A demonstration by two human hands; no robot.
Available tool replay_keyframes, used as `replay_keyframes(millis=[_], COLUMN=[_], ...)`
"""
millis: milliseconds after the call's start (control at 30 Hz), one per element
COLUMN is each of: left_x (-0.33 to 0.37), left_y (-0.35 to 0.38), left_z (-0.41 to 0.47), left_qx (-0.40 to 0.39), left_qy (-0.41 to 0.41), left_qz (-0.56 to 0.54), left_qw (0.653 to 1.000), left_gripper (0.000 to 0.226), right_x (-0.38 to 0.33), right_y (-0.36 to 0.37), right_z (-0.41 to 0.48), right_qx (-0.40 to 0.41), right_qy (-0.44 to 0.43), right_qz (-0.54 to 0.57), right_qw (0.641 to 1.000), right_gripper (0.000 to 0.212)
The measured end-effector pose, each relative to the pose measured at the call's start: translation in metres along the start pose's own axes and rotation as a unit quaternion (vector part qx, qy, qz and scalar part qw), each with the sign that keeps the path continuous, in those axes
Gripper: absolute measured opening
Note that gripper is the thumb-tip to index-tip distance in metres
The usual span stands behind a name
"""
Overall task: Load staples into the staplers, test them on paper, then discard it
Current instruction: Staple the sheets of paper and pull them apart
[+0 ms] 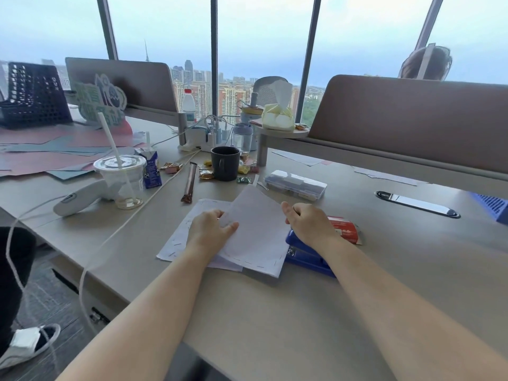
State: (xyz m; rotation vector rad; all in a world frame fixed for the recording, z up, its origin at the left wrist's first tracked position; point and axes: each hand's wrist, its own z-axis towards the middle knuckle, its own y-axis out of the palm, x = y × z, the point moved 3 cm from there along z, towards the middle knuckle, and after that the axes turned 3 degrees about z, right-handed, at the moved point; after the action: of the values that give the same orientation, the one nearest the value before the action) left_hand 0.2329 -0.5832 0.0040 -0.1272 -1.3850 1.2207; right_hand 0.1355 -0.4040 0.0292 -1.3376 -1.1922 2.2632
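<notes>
White paper sheets [255, 235] with rows of staples along their edges lie in the middle of the desk, the top sheet lifted at its far corner. My left hand [210, 229] pinches that top sheet at its left edge. My right hand [310, 222] rests with fingers curled on top of a blue stapler [305, 255], which sits against the paper's right edge; whether it grips the stapler is unclear. A red and white staple box [347, 229] lies just behind the stapler, partly hidden by my right hand.
A clear plastic case [295, 185] lies behind the paper. A dark mug [225, 163], wrapped sweets, a snack bar [189, 182], a plastic cup with straw [122, 180] and a white handheld device [79, 198] stand to the left. A cable slot [417, 204] is at right.
</notes>
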Motion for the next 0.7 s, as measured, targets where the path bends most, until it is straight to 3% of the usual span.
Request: replay_keyframes(millis=[500,700], left_x=[0.007,0.004], left_y=[0.0,0.001], left_z=[-0.003,-0.001], left_qx=[0.003,-0.004], left_qy=[0.013,0.01], left_qz=[-0.001,0.006], left_qw=[1.0,1.0], left_gripper=[0.029,0.037], right_x=[-0.01,-0.005], right_y=[0.005,0.012], right_z=[0.01,0.007], right_qx=[-0.114,-0.109], right_qy=[0.079,0.103], right_qz=[-0.063,-0.064], right_qw=[0.988,0.987], right_gripper=[0.055,0.036])
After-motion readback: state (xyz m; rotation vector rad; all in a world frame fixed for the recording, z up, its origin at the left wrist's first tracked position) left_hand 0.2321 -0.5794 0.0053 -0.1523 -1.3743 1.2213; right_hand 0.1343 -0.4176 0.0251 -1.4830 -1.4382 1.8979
